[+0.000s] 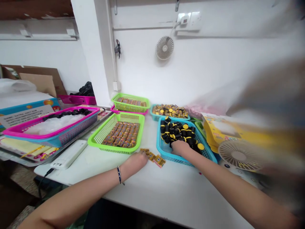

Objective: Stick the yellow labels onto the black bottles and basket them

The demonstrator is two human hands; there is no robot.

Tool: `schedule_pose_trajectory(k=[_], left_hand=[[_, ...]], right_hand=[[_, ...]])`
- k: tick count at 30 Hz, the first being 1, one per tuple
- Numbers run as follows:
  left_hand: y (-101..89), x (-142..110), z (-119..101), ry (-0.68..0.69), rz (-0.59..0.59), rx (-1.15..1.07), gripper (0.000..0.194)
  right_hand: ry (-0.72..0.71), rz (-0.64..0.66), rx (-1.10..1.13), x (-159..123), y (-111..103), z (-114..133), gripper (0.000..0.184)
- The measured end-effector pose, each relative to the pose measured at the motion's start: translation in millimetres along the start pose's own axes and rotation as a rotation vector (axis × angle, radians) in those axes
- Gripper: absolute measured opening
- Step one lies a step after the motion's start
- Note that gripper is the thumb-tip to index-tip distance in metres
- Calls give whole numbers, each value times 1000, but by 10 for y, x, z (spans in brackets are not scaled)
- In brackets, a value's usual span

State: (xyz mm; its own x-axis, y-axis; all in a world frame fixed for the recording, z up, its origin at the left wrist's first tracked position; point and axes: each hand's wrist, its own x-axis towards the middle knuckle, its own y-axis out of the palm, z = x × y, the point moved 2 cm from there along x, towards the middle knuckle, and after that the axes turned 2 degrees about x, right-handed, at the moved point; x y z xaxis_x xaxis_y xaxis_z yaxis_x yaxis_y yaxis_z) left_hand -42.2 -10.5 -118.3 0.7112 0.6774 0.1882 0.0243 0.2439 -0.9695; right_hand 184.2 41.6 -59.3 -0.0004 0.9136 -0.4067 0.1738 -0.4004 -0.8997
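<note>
My left hand (136, 163), with a dark beaded bracelet at the wrist, rests on the white table. Its fingers are pinched together at the left end of several small gold printed labels (157, 160), apparently on one of them. My right hand (180, 147) reaches over the near rim of a blue basket (171, 156). Its fingertips are hidden among small black cylinders with yellow caps (175, 131), so their grip does not show. Left of this, a lime green basket (96, 140) holds rows of the same kind of cylinder wrapped in gold labels (124, 133).
Behind stand another green basket (130, 108) and a blue basket (156, 117) of labelled pieces. A pink basket (17, 131) with black pieces and clear plastic is at left, near a white power bank (69, 156). At right are a fan (238, 155) and yellow packaging (214, 135).
</note>
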Motion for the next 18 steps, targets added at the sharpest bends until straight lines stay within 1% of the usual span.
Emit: schedule_pose_trajectory(k=[2, 4, 6, 7, 9, 11, 12, 13, 14, 16, 18], left_hand=[[-37, -40, 2, -51, -3, -36, 27], [-140, -90, 11, -99, -32, -100, 25], [-333, -129, 35, -138, -80, -159, 25], [-466, -136, 53, -157, -116, -197, 25], [-790, -114, 98, -195, -226, -313, 30], [-1144, -47, 158, -222, -412, -551, 34], [-1304, 1, 185, -219, -486, -632, 32], [-1443, 54, 211, -214, -562, -694, 30], [-1554, 110, 235, -212, -625, -739, 28], [-1688, 217, 273, -218, -721, -803, 20], [-1722, 304, 303, -263, -788, -827, 13]], right_hand=[[-9, -11, 39, -29, -26, 19, 35], [-56, -22, 105, -90, -112, 18, 32], [-137, -56, 196, -196, -265, -9, 24], [-187, -88, 248, -269, -363, -29, 21], [-287, -181, 340, -446, -578, -69, 26], [-355, -264, 425, -638, -766, -96, 36], [-382, -313, 494, -729, -839, -102, 43], [-422, -388, 680, -811, -899, -105, 48], [-477, -450, 856, -880, -936, -103, 49], [-575, -525, 1126, -967, -947, -89, 46], [-612, -537, 1259, -990, -907, -77, 41]])
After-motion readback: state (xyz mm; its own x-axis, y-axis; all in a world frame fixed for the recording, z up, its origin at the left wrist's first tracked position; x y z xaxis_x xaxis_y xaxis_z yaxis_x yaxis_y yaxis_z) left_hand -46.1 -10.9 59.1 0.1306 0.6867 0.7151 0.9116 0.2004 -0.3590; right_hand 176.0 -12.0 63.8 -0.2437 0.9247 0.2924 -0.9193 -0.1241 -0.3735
